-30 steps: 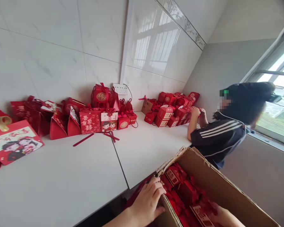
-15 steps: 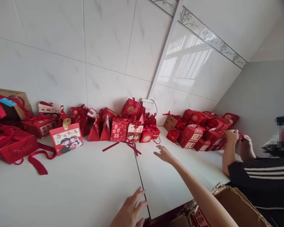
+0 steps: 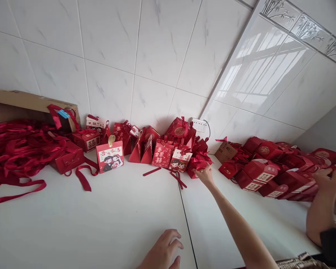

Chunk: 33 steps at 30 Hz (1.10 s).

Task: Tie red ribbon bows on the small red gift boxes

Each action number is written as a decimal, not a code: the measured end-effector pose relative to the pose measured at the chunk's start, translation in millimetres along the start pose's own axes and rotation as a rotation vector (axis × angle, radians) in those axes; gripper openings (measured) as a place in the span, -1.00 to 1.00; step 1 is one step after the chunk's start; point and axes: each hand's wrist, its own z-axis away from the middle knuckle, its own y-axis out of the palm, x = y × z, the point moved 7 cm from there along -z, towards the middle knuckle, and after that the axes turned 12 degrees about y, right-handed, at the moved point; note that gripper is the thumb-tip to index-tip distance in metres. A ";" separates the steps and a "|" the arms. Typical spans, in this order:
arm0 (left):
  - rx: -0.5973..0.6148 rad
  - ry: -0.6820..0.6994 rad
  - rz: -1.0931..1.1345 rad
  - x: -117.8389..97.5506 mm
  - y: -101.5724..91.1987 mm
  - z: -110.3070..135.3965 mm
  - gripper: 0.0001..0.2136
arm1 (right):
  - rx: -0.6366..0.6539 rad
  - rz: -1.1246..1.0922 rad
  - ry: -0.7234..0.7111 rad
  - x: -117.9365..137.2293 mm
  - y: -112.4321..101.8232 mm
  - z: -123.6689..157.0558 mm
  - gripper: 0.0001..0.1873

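My right hand [image 3: 205,175] is stretched far out over the white table [image 3: 100,224], fingers apart, its tips touching a small red gift box with a ribbon bow [image 3: 198,164] in the row along the wall. Beside that box stands a red box with a cartoon couple [image 3: 179,160]. My left hand [image 3: 164,252] rests flat near the table's front edge with fingers loosely spread and nothing in it.
More red gift boxes [image 3: 145,147] line the tiled wall, one with a couple picture [image 3: 110,157]. A heap of red ribbons [image 3: 14,149] lies left by a cardboard box [image 3: 28,102]. Another person's hands [image 3: 326,183] work at a second pile of red boxes [image 3: 268,168] on the right.
My right arm has reached farther forward and now touches the bowed red box. My left hand stays at the table edge. The view has swung left, away from the carton.
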 end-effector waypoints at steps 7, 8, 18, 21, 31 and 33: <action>-0.104 -0.107 0.186 -4.8 -21.8 -6.2 -0.77 | 0.012 -0.093 -0.289 -37.6 -59.9 89.2 0.00; -0.131 -0.106 0.194 -3.8 -22.7 -7.5 -0.76 | 0.002 -0.120 -0.332 -41.6 -61.9 107.8 -0.01; -0.352 -0.255 0.155 3.3 -48.2 -15.9 -0.67 | 0.486 0.247 -0.075 -71.8 -61.3 211.6 -0.11; -0.335 -0.313 0.115 1.0 -60.7 -31.6 -0.66 | 0.327 0.173 -0.184 -53.2 -82.1 190.5 -0.43; -0.134 -0.370 0.133 -6.8 -57.1 -71.2 -0.75 | 0.473 -0.023 -0.224 -49.9 -53.4 175.3 -0.75; -0.136 -0.366 0.137 -5.1 -58.0 -72.3 -0.78 | 0.545 -0.073 -0.190 -55.0 -54.0 180.2 -0.65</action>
